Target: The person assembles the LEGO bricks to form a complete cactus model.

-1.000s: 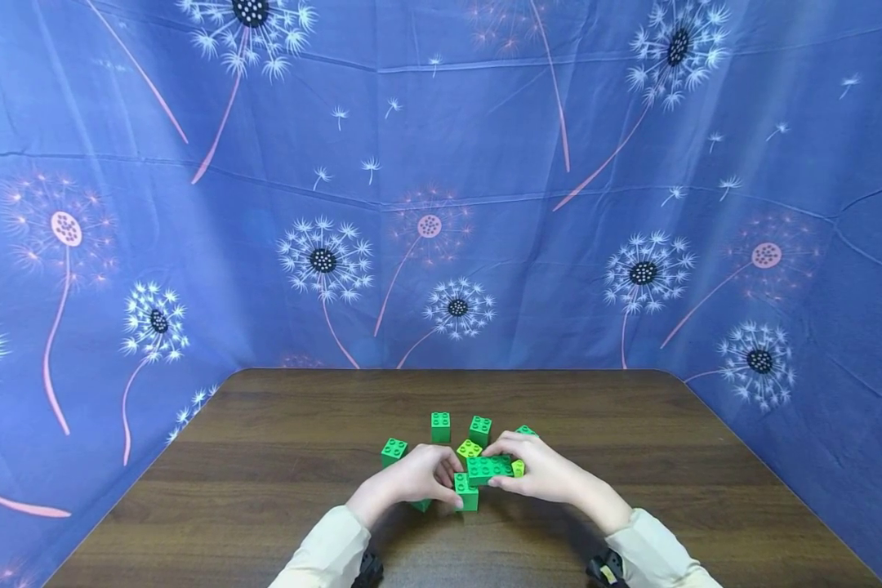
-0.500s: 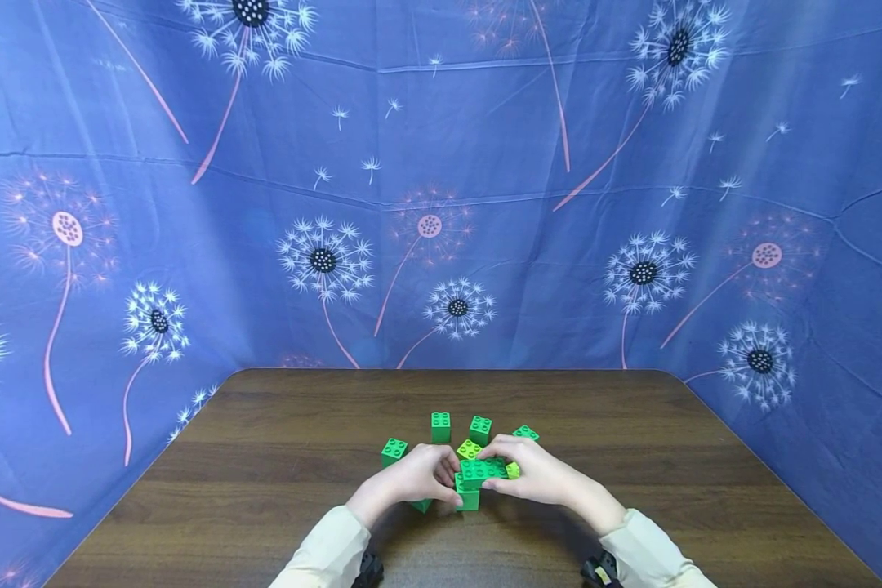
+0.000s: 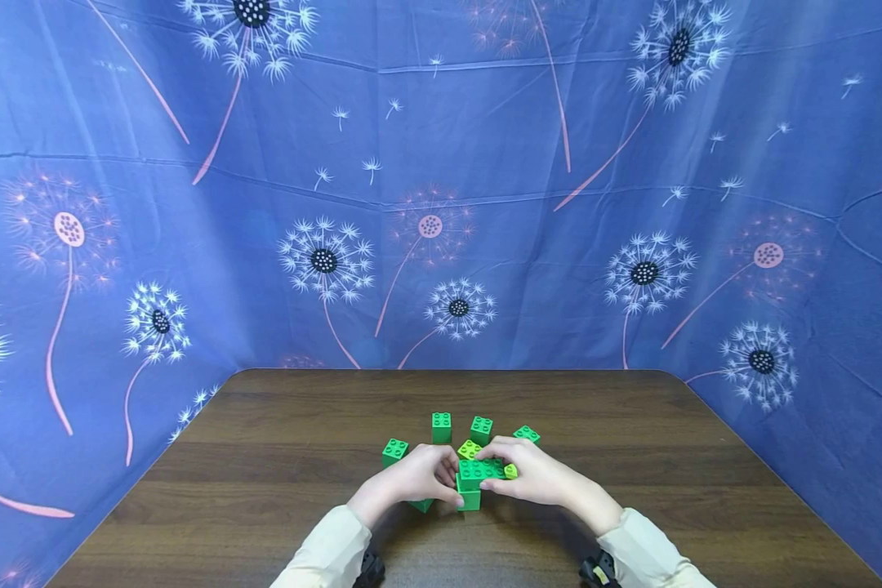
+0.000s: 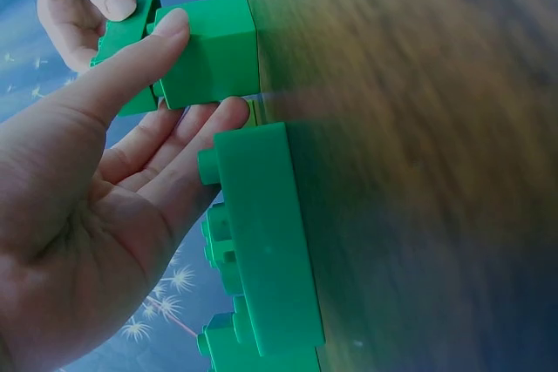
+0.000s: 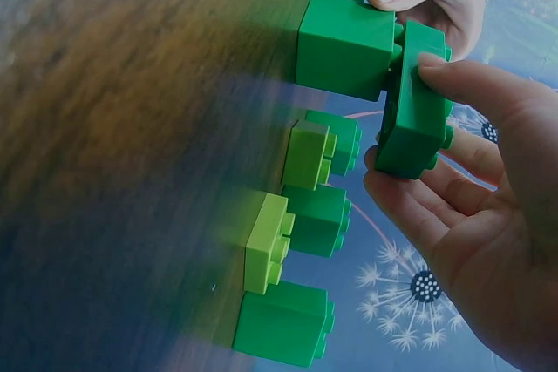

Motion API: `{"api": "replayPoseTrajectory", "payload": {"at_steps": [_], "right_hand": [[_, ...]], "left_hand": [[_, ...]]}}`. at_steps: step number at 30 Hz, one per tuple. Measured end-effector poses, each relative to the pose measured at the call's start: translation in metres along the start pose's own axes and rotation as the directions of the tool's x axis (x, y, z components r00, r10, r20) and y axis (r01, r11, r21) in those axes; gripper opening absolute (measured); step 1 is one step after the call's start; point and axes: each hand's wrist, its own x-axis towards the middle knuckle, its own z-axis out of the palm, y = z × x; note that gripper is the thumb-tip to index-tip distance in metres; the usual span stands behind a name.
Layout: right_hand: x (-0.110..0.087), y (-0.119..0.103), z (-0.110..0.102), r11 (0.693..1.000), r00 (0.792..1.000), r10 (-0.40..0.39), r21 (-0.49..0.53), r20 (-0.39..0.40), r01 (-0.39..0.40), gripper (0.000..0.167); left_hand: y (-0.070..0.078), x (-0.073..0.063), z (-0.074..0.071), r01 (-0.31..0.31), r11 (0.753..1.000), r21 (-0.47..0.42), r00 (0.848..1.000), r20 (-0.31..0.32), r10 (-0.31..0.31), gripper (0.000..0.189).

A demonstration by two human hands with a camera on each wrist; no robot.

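Observation:
With thumb and fingers on opposite sides, my left hand (image 3: 417,475) pinches a tall green toy block (image 4: 209,50) standing on the table. My right hand (image 3: 532,472) holds a longer green toy brick (image 5: 417,102) by its sides. This long brick lies over the studs of the tall block, its right part overhanging. In the right wrist view it leans slightly, and some of the block's studs show beneath it. Behind the left fingers, another green block (image 4: 266,241) stands close by. A yellow-green block (image 3: 510,471) shows partly past the right fingers.
Several green blocks, such as one at the back (image 3: 441,425) and one at the left (image 3: 394,450), stand around the hands on the brown wooden table (image 3: 279,490). A second yellow-green block (image 3: 469,450) sits between the hands. A blue dandelion-print cloth (image 3: 529,245) hangs behind.
My right hand has moved left and slightly down with the long green brick, bringing it over the tall block. The left hand has stayed on its block.

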Motion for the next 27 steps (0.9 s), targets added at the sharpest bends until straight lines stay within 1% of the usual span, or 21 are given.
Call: {"api": "replayPoseTrajectory", "payload": {"at_steps": [5, 9, 14, 22, 27], "right_hand": [[-0.0002, -0.0006, -0.0001, 1.0, 1.0, -0.004, -0.004, -0.004, 0.004, 0.03], [-0.0001, -0.0008, 0.0001, 1.0, 1.0, -0.029, -0.001, -0.007, 0.029, 0.029], [0.0001, -0.0019, -0.001, 0.999, 1.0, -0.025, 0.02, 0.005, 0.025, 0.03], [0.0, -0.0026, -0.001, 0.999, 1.0, -0.03, 0.026, -0.001, 0.03, 0.03], [-0.0011, -0.0011, 0.0003, 0.997, 0.998, -0.057, 0.042, -0.014, 0.057, 0.031]], "left_hand": [[-0.0005, 0.0, 0.0001, 0.001, 1.0, -0.002, 1.0, 0.001, -0.001, 0.031], [-0.0001, 0.0001, -0.0002, 0.001, 1.0, -0.001, 1.0, 0.002, -0.001, 0.031], [0.0014, 0.0001, -0.0009, 0.004, 1.0, -0.002, 1.0, 0.006, -0.004, 0.031], [0.0023, -0.0008, -0.0009, 0.006, 1.0, 0.0, 1.0, 0.007, -0.006, 0.031], [0.0006, -0.0002, -0.0002, 0.015, 1.0, 0.0, 1.0, 0.011, -0.015, 0.031]]}}
